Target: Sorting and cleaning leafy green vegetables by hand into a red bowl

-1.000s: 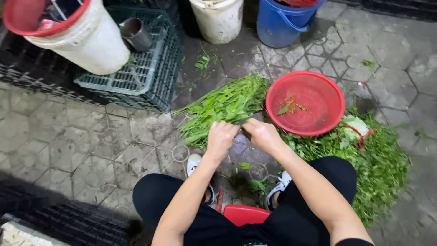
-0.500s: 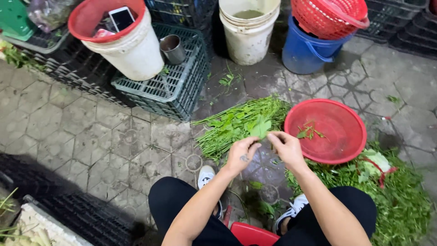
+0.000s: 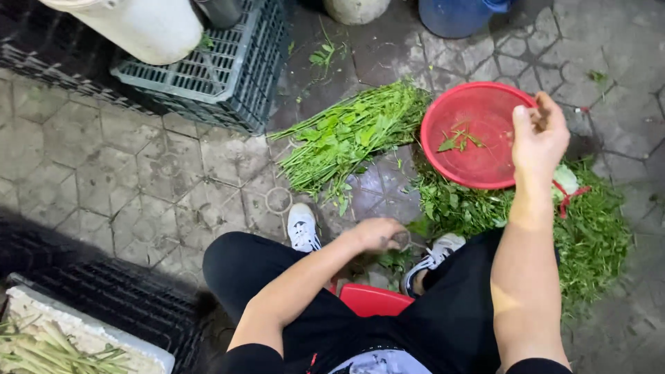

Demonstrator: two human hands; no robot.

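I sit on a low red stool (image 3: 374,299) over a paved floor. My left hand (image 3: 378,234) is low between my white shoes, fingers curled around what looks like a small ring or band; what it holds is hard to tell. My right hand (image 3: 539,133) is raised over the right rim of a red plastic basin (image 3: 478,163), fingers pinched together, anything in them too small to see. A few green scraps lie inside the basin. A bundle of green leafy stems (image 3: 350,135) lies on the pavement left of the basin. A larger heap of greens (image 3: 589,235) spreads under and right of it.
A dark plastic crate (image 3: 222,83) stands at the upper left with a white bucket (image 3: 138,24) on it. Another white bucket (image 3: 357,8) and a blue bucket (image 3: 457,15) stand along the top edge. A foam box with stems (image 3: 62,343) sits at bottom left.
My hands have parted: the right one rose to the basin's right rim, the left one dropped down between my feet. The view tilted lower and closer.
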